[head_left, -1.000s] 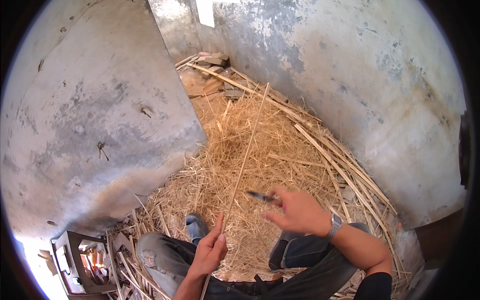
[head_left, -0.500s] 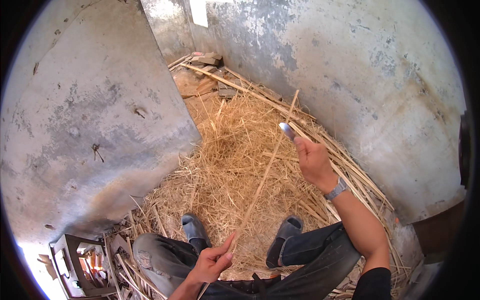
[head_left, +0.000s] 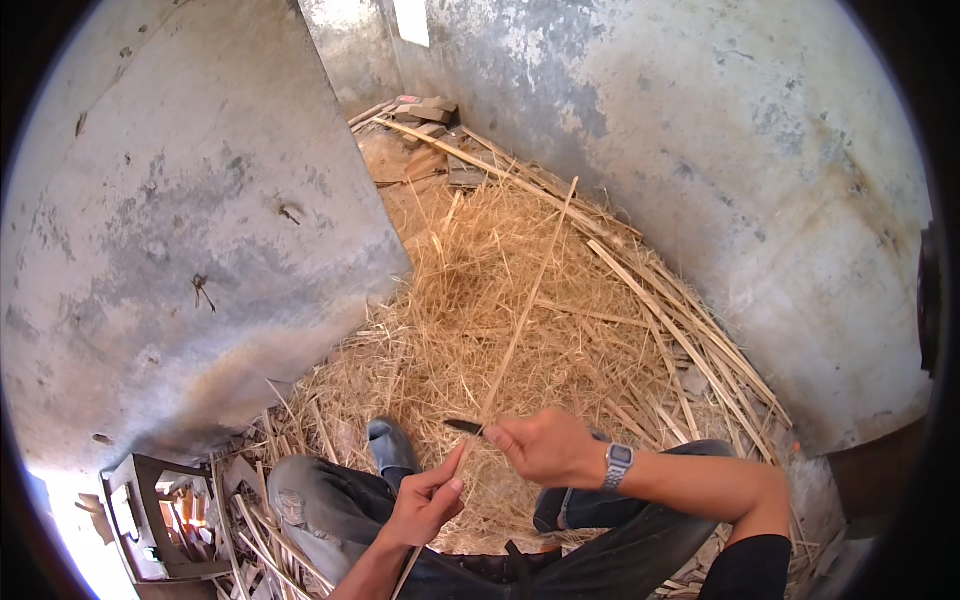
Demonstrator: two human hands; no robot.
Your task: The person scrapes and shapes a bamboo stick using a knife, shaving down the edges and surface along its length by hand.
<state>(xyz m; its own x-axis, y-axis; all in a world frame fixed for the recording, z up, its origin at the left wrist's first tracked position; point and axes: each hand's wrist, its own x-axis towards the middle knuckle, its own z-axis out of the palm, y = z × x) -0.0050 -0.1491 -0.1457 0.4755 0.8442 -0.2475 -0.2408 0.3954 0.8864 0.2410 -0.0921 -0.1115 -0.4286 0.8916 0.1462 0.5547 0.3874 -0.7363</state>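
Note:
My left hand [head_left: 425, 508] grips the near part of a long, thin bamboo strip [head_left: 527, 307], forefinger stretched along it. The strip slants away from me over the shavings, its far end toward the right wall. Closed round the handle of a knife, my right hand [head_left: 553, 447] is just ahead and to the right of the left one. The knife's dark blade [head_left: 463, 426] points left and lies across the strip near my left fingertip. Most of the handle is hidden in my fist.
Pale shavings [head_left: 480, 270] cover the floor between my slippered feet. Long strips [head_left: 690, 340] lie along the right wall [head_left: 740, 180]. Wood blocks [head_left: 430, 112] are stacked at the back. A grey slab [head_left: 200, 230] stands at left, a dark frame [head_left: 150, 520] below it.
My right hand has brought the knife back toward me, from far up the strip to beside my left hand. The left hand keeps its hold and has barely moved.

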